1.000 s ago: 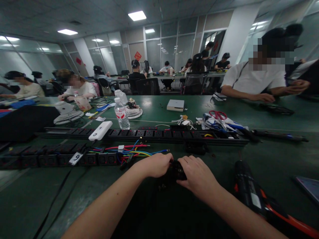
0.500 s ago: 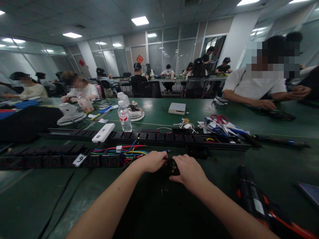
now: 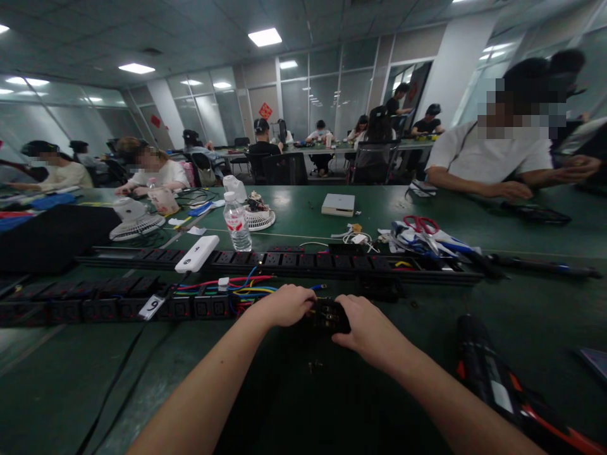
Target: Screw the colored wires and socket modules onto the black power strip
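Note:
My left hand (image 3: 287, 305) and my right hand (image 3: 367, 325) grip a small black block with brass-coloured metal parts (image 3: 327, 315), one from each side. Fingers and thumbs are closed on its ends, and its far side is hidden. Left of the block lie loose red, blue, yellow and green wires (image 3: 251, 291), coming from a black power strip (image 3: 142, 306) with a row of sockets. One blue wire end (image 3: 318, 287) with a metal terminal shows just beyond my hands. A few tiny screws (image 3: 315, 365) are on the green table below the block.
Behind my hands runs a second black power strip (image 3: 303, 260), with a white power bank (image 3: 196, 253) and a water bottle (image 3: 237, 221) beside it. A power drill (image 3: 493, 373) lies at right. Red scissors (image 3: 421, 224) rest farther back. A co-worker (image 3: 497, 158) sits across the table.
My right hand has shifted slightly right, so more of the block's metal parts now shows between my hands. The co-worker at right has raised a hand off a dark object.

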{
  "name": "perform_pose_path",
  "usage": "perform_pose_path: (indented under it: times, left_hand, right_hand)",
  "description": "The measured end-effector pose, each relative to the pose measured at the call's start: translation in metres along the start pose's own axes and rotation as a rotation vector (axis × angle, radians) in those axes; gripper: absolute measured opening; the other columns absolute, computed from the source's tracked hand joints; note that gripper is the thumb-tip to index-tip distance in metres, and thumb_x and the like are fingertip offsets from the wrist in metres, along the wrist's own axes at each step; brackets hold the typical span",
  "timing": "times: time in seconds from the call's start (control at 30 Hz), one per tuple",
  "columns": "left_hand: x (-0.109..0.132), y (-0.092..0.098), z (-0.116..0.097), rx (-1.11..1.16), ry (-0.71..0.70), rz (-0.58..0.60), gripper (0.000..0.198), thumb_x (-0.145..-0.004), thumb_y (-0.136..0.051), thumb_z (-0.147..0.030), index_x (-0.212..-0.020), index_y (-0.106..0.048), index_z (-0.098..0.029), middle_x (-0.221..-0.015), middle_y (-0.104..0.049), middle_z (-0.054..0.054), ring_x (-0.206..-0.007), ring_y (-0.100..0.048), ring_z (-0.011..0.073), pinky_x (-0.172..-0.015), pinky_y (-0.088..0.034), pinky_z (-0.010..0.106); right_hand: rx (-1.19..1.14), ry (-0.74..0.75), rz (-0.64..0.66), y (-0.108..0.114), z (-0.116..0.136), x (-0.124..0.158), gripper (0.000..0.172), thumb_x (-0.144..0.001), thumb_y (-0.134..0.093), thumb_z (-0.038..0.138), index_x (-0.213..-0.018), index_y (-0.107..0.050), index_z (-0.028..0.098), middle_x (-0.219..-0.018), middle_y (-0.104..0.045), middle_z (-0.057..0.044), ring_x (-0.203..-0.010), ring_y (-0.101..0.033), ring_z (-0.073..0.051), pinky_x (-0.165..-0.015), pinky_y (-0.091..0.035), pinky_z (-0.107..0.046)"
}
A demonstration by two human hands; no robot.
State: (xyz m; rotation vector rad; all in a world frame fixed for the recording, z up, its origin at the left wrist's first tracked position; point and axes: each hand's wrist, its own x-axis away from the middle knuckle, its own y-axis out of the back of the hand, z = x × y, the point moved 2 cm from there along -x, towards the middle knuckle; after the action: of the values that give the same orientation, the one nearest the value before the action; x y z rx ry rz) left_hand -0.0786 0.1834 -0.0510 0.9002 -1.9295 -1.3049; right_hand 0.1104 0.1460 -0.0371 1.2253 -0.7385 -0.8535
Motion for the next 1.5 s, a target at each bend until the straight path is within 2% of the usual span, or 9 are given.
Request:
perform_pose_path:
  times: [0.17,0.37,0.53,0.73,0.87,1.0,1.23,1.5]
  left_hand:
    - [0.002,0.002,-0.002,0.054,-0.051,-0.006,0.023,-0.092,-0.045,-0.021,-0.100,-0.065,-0.020,-0.097,-0.071,0.004,-0.090,-0.066,0.0190,-0.079,-0.048,0.028]
    - [0.000,0.001,-0.004,0.059,-0.015,-0.042,0.026,-0.093,-0.044,-0.020,-0.109,-0.064,-0.020,-0.102,-0.071,0.005,-0.094,-0.065,0.0189,-0.084,-0.047,0.028]
    - [-0.004,-0.004,-0.008,0.046,0.005,-0.120,0.026,-0.093,-0.044,-0.019,-0.110,-0.064,-0.020,-0.101,-0.070,0.005,-0.093,-0.065,0.0188,-0.085,-0.047,0.029]
    - [-0.003,0.000,-0.010,0.055,-0.009,-0.122,0.028,-0.093,-0.046,-0.022,-0.114,-0.064,-0.021,-0.109,-0.070,0.005,-0.099,-0.065,0.0192,-0.090,-0.047,0.030]
    - [0.000,0.002,-0.008,0.028,-0.018,-0.148,0.029,-0.095,-0.044,-0.027,-0.115,-0.064,-0.021,-0.111,-0.069,0.005,-0.101,-0.064,0.0192,-0.091,-0.047,0.030]
    - [-0.005,-0.004,-0.006,-0.008,-0.019,-0.193,0.027,-0.095,-0.044,-0.026,-0.113,-0.065,-0.022,-0.110,-0.069,0.004,-0.100,-0.064,0.0190,-0.090,-0.047,0.030]
    - [-0.012,-0.022,-0.006,-0.078,0.036,-0.366,0.023,-0.095,-0.048,-0.021,-0.110,-0.065,-0.019,-0.101,-0.069,0.004,-0.097,-0.060,0.0198,-0.086,-0.045,0.032]
    - [-0.010,-0.028,-0.002,-0.077,0.001,-0.408,0.022,-0.093,-0.051,-0.018,-0.111,-0.064,-0.019,-0.103,-0.069,0.003,-0.095,-0.060,0.0196,-0.083,-0.043,0.032]
  right_hand:
    - [-0.053,0.065,-0.057,-0.002,0.000,0.000,0.033,-0.086,-0.069,0.031,-0.112,-0.058,0.015,-0.111,-0.058,-0.007,-0.102,-0.056,-0.024,-0.087,-0.050,-0.044]
    - [-0.026,0.095,-0.149,-0.009,-0.005,-0.004,0.029,-0.087,-0.067,0.030,-0.110,-0.058,0.015,-0.114,-0.057,-0.007,-0.107,-0.054,-0.025,-0.090,-0.048,-0.045]
    - [0.049,0.049,-0.207,-0.015,-0.009,-0.005,0.032,-0.088,-0.066,0.031,-0.115,-0.056,0.016,-0.118,-0.055,-0.008,-0.111,-0.051,-0.027,-0.091,-0.046,-0.047]
    - [0.120,-0.003,-0.224,-0.017,-0.016,-0.006,0.036,-0.087,-0.068,0.032,-0.118,-0.056,0.018,-0.122,-0.053,-0.008,-0.118,-0.046,-0.030,-0.096,-0.041,-0.053]
    - [0.133,-0.036,-0.221,-0.016,-0.019,-0.006,0.038,-0.086,-0.068,0.032,-0.120,-0.056,0.019,-0.123,-0.053,-0.008,-0.117,-0.046,-0.031,-0.095,-0.042,-0.053]
    - [0.134,-0.052,-0.236,-0.015,-0.021,-0.006,0.037,-0.087,-0.068,0.032,-0.118,-0.056,0.018,-0.123,-0.053,-0.008,-0.117,-0.047,-0.030,-0.095,-0.042,-0.053]
    - [0.099,-0.086,-0.243,-0.017,-0.022,-0.009,0.039,-0.088,-0.066,0.034,-0.121,-0.055,0.018,-0.122,-0.054,-0.009,-0.117,-0.048,-0.030,-0.094,-0.045,-0.051]
    - [0.095,-0.065,-0.232,-0.017,-0.022,-0.010,0.039,-0.088,-0.066,0.036,-0.120,-0.055,0.017,-0.123,-0.053,-0.009,-0.118,-0.047,-0.030,-0.097,-0.042,-0.052]
